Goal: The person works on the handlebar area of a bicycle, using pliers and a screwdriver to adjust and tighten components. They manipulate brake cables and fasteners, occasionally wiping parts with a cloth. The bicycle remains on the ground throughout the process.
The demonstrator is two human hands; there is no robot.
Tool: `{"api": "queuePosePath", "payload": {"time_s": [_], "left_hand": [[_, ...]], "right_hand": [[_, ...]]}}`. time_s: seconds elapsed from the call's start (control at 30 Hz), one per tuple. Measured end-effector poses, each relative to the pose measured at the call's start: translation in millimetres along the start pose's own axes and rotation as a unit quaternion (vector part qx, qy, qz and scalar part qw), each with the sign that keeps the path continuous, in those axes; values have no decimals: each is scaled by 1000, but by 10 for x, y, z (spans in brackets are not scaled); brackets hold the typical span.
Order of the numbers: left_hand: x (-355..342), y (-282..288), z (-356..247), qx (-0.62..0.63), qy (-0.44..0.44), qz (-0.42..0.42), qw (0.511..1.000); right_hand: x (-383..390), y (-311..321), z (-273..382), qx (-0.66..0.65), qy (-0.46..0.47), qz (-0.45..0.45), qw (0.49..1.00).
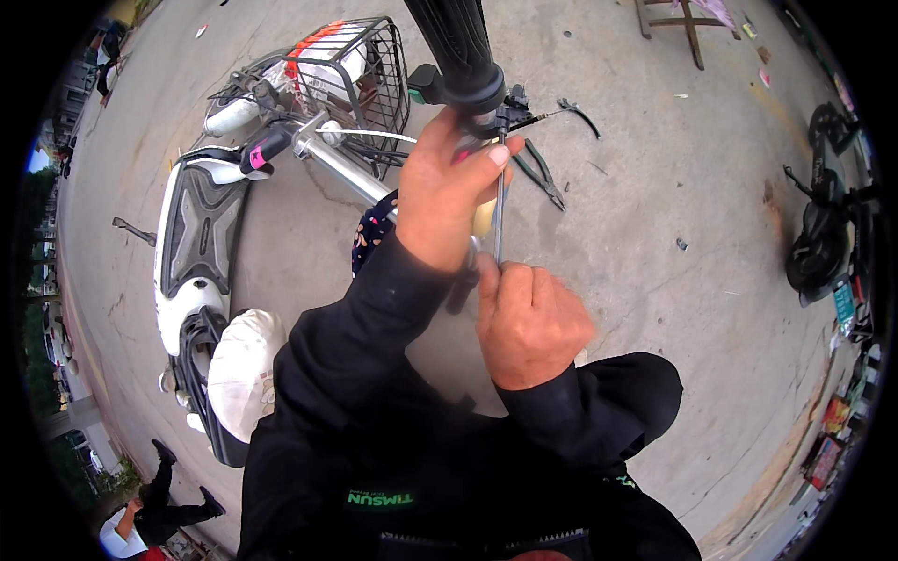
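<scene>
My left hand (449, 182) is closed around the scooter handlebar just below the black rubber grip (458, 51). Its thumb presses against a long, thin metal shaft (499, 210), which looks like a screwdriver's. That shaft's upper end meets the small dark clamp (503, 120) beside the grip. Around its lower end my right hand (535, 323) makes a fist, slightly blurred, hiding any handle. Something pale yellow (484, 218) shows beside my left palm, partly covered. A silver tube (346, 168) runs from behind my left wrist toward another black grip (267, 148) with a pink mark.
Green-handled pliers (544, 175) and a curved black lever-like piece (582, 119) appear right of the clamp. A wire basket (379, 93) holds bags. A white scooter (168, 243) with a black footboard is at left. A dark scooter (818, 224) stands far right; a person (140, 519) is lower left.
</scene>
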State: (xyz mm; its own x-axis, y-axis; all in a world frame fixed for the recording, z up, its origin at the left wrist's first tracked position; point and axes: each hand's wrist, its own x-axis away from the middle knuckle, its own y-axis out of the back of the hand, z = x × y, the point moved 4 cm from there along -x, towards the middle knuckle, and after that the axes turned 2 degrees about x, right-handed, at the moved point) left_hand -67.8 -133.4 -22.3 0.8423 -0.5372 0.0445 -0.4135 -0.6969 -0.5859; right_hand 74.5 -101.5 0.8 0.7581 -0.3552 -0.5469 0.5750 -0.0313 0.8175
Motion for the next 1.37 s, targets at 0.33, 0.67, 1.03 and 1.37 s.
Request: {"api": "queuePosePath", "payload": {"time_s": [0.33, 0.67, 1.03, 1.37], "left_hand": [[5, -16, -48, -49, -16, 6, 999], [187, -18, -19, -71, -46, -21, 996], [26, 33, -152, -168, -19, 17, 985], [-92, 273, 14, -222, -64, 30, 973]], "right_hand": [[-60, -107, -9, -341, -156, 46, 926], [-5, -48, -42, -339, -128, 113, 925], [-200, -296, -504, -568, -364, 229, 702], [-638, -599, -355, -462, -310, 1, 831]]}}
